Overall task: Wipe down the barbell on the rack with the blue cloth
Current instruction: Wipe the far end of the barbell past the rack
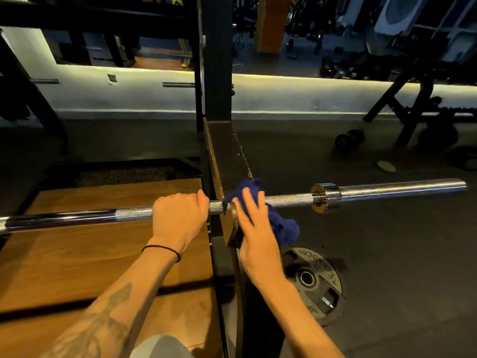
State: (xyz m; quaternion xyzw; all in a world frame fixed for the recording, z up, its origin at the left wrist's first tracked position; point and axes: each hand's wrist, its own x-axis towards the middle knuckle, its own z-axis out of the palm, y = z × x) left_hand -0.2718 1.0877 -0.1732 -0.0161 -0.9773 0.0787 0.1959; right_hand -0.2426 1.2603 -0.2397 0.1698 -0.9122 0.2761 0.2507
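A steel barbell [289,198] lies across the black rack [219,151], running from the left edge to its bare sleeve at the right. My left hand [178,218] grips the knurled shaft just left of the rack post. The blue cloth [282,227] is draped over the bar right of the post. My right hand [254,228] lies on the cloth with its fingers straight, pressing it against the bar beside the rack hook. Part of the cloth hangs below the bar.
A grey weight plate [316,282] lies flat on the dark floor below my right arm. A wooden platform [77,254] sits under the bar at left. A dumbbell [348,139] and a bench frame [413,112] stand farther right.
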